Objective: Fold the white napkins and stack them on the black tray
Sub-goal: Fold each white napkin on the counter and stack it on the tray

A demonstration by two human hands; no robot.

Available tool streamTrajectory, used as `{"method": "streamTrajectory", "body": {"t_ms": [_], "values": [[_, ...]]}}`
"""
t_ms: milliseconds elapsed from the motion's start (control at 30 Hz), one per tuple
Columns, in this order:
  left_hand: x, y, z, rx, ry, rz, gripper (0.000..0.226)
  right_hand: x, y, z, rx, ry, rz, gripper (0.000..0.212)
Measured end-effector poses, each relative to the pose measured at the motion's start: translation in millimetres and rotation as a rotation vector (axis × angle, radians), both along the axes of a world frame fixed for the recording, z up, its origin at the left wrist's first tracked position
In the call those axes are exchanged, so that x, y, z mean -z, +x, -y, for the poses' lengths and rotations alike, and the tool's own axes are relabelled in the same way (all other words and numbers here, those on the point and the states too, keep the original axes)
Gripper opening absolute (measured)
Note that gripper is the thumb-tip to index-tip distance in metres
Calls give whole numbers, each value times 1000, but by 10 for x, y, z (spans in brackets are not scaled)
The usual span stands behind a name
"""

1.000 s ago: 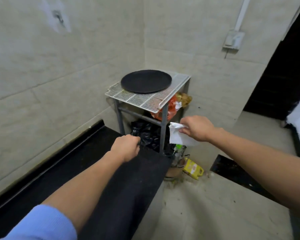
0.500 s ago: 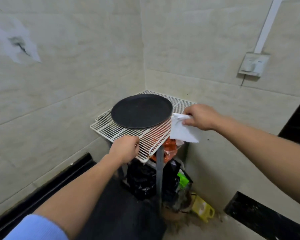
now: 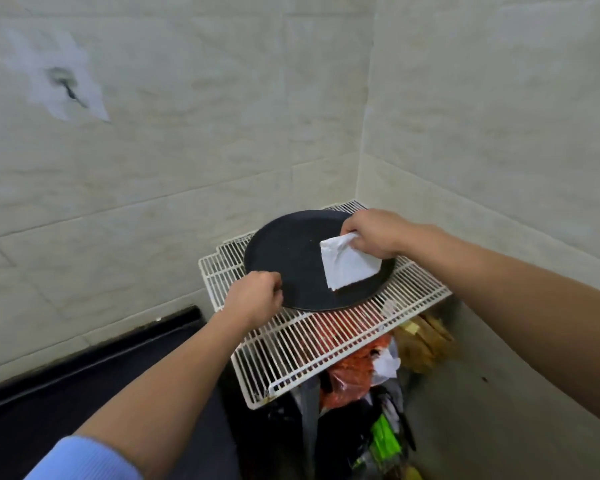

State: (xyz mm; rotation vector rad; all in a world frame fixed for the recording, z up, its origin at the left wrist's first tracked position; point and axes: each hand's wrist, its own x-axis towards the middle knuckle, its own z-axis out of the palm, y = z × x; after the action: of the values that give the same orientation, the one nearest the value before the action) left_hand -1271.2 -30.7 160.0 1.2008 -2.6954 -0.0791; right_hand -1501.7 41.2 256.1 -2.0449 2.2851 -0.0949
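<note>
A round black tray (image 3: 291, 258) lies on a white wire rack (image 3: 309, 341) in the room's corner. My right hand (image 3: 374, 233) pinches the upper corner of a folded white napkin (image 3: 349, 266), which hangs over the tray's right half and just above its surface. My left hand (image 3: 257, 299) is closed at the tray's near left rim and touches the edge; I cannot tell if its fingers grip the rim.
Tiled walls close in behind and to the right of the rack. Under the rack sit red, black and green bags (image 3: 357, 386) and clutter. A black counter (image 3: 84, 393) runs along the left wall.
I have stepped closer. My right hand carried the napkin from the rack's right side to over the tray. My left hand moved from the rack's front edge to the tray's rim.
</note>
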Motion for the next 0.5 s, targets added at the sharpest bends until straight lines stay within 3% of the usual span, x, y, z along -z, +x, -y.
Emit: {"method": "streamTrajectory", "body": {"t_ms": [233, 500], "values": [[57, -319, 613, -56, 53, 21, 24, 285, -202, 1048, -99, 112, 89, 23], [302, -549, 1189, -70, 84, 42, 31, 726, -433, 2331, -87, 144, 65, 24]]}}
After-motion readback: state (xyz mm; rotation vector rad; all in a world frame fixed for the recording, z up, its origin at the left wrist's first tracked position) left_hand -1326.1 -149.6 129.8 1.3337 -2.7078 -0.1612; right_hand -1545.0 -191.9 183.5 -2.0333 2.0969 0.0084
